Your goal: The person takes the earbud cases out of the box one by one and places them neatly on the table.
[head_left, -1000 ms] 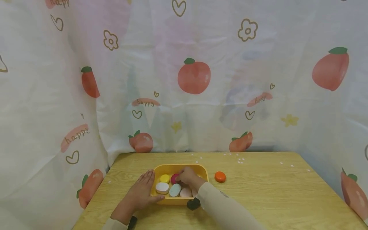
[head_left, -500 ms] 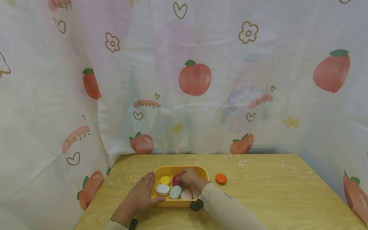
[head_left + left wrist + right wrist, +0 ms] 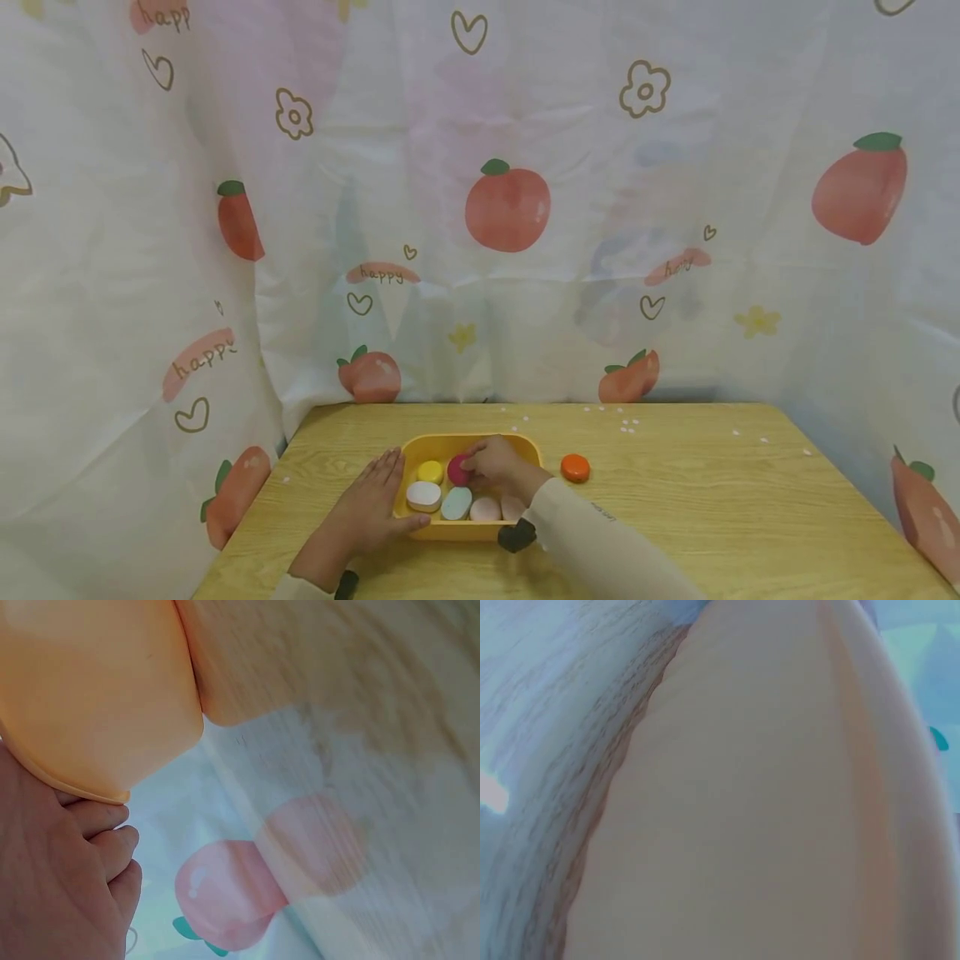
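Observation:
A yellow tray (image 3: pixel 442 530) stands on the table, holding several smooth rounded pieces. My left hand (image 3: pixel 367 504) lies against its left side with straight fingers, the thumb along the front rim; the left wrist view shows these fingers (image 3: pixel 105 821) at the tray's rim (image 3: pixel 67 784). Inside the tray, my right hand (image 3: pixel 498 462) pinches a magenta round piece (image 3: pixel 457 471). Near it lie a yellow round piece (image 3: pixel 430 472), a white oval piece (image 3: pixel 423 497), a pale green oval piece (image 3: pixel 456 503) and a pale pink round piece (image 3: pixel 485 509). The right wrist view shows mostly sleeve.
An orange round piece (image 3: pixel 575 467) lies on the wooden table (image 3: pixel 690 517) just right of the tray. Small white specks (image 3: pixel 628 425) are scattered toward the table's back edge. A fruit-printed curtain (image 3: pixel 420 333) hangs behind and at both sides.
Both hands stay nearly where they were, the right one at the magenta round piece throughout. The whole head view has shifted slightly.

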`<state>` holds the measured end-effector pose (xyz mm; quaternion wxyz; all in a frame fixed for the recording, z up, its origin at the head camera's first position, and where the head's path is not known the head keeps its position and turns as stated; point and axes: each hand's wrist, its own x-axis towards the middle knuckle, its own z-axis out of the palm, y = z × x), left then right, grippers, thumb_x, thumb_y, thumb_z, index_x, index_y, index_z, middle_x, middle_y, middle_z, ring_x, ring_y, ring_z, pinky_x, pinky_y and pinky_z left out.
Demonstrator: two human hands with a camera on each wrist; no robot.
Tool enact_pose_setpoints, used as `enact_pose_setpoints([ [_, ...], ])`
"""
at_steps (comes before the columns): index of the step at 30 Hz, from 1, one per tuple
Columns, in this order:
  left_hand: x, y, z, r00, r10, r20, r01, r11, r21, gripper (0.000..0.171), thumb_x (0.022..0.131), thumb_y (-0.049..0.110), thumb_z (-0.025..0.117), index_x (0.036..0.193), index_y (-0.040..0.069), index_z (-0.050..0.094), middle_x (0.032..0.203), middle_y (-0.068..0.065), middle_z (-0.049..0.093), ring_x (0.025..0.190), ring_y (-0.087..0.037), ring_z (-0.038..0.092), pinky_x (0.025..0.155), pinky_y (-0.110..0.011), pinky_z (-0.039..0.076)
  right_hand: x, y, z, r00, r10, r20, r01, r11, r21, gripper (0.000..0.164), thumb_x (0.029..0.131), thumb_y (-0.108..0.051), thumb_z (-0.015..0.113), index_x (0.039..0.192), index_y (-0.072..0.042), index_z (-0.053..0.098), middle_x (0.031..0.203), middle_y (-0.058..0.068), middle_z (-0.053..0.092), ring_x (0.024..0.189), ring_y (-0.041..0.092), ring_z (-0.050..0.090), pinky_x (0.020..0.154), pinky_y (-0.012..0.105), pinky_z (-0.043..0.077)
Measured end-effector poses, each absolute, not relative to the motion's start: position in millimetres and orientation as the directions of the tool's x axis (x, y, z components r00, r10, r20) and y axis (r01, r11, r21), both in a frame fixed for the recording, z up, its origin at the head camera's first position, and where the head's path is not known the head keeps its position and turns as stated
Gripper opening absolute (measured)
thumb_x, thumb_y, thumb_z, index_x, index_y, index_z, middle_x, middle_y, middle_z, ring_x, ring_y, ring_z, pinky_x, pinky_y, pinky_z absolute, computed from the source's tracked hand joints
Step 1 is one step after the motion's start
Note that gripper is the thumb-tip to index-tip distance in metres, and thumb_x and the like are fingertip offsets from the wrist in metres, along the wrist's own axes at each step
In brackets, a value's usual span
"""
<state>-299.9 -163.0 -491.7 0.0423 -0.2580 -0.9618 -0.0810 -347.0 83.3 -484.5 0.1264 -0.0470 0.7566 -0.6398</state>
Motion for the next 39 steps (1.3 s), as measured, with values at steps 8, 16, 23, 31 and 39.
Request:
enact_pose_setpoints([
  [8, -300.5, -163.4, -492.2, -0.863, 0.490, 0.122, 0.503, 0.855, 0.127, 0.108, 0.086, 0.077, 0.043, 0.150, -0.008, 0.026, 0.156, -0.022, 0.022, 0.144, -0.032, 0.019, 0.115, -0.047, 0.016, -345.2, 86.9, -480.7, -0.951, -0.270, -0.151, 0.106, 0.175, -0.979, 0.023, 0.089, 0.005, 0.064, 0.108, 0.017, 0.060, 0.097, 0.022, 0.066, 0.090, 0.032, 0.067, 0.076, 0.042, 0.057],
  [16, -300.9, -163.2, -490.8, -0.864, 0.490, 0.113, 0.502, 0.856, 0.124, 0.107, 0.086, 0.077, 0.043, 0.150, -0.007, 0.025, 0.157, -0.021, 0.022, 0.145, -0.032, 0.018, 0.115, -0.047, 0.016, -340.3, 100.4, -467.1, -0.941, -0.315, -0.121, 0.053, 0.219, -0.974, 0.022, 0.088, 0.006, 0.063, 0.108, 0.018, 0.062, 0.096, 0.021, 0.067, 0.088, 0.031, 0.068, 0.077, 0.042, 0.056],
  [23, -302.4, -162.7, -490.7, -0.872, 0.481, 0.090, 0.489, 0.863, 0.126, 0.109, 0.085, 0.079, 0.041, 0.151, -0.005, 0.023, 0.158, -0.019, 0.019, 0.145, -0.030, 0.016, 0.116, -0.046, 0.014, -341.6, 112.4, -464.4, -0.944, -0.316, -0.095, 0.006, 0.269, -0.963, 0.019, 0.089, 0.003, 0.064, 0.104, 0.015, 0.065, 0.091, 0.017, 0.068, 0.082, 0.027, 0.068, 0.074, 0.041, 0.057],
  [31, -303.6, -162.4, -491.8, -0.870, 0.485, 0.087, 0.493, 0.860, 0.134, 0.109, 0.085, 0.079, 0.041, 0.151, -0.006, 0.023, 0.158, -0.020, 0.019, 0.145, -0.031, 0.017, 0.116, -0.047, 0.014, -343.8, 127.0, -456.9, -0.944, -0.309, -0.116, 0.029, 0.274, -0.961, 0.020, 0.091, 0.000, 0.064, 0.106, 0.013, 0.064, 0.092, 0.016, 0.067, 0.083, 0.026, 0.068, 0.075, 0.041, 0.057],
  [39, -301.4, -163.0, -495.2, -0.868, 0.486, 0.100, 0.496, 0.859, 0.125, 0.109, 0.085, 0.079, 0.041, 0.151, -0.007, 0.025, 0.157, -0.021, 0.021, 0.145, -0.032, 0.018, 0.116, -0.047, 0.015, -339.0, 142.9, -451.4, -0.936, -0.336, -0.109, 0.026, 0.242, -0.970, 0.020, 0.092, 0.002, 0.063, 0.107, 0.015, 0.061, 0.094, 0.017, 0.067, 0.084, 0.028, 0.069, 0.078, 0.044, 0.056],
])
